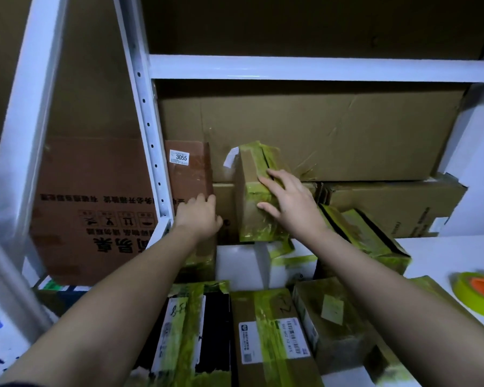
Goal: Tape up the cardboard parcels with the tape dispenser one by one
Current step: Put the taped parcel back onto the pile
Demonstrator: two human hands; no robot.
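Right hand (288, 202) flat on taped parcel (256, 191); left hand (200, 216) open against brown box (190, 174)

Taped parcel (259, 196) upright on shelf (yellow-green tape).

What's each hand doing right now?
Left hand: open, fingers resting on the brown box.
Right hand: open, flat on the taped parcel.

A white label (179, 157) on the reddish-brown box (189, 166) reads "3055"; other print is illegible.
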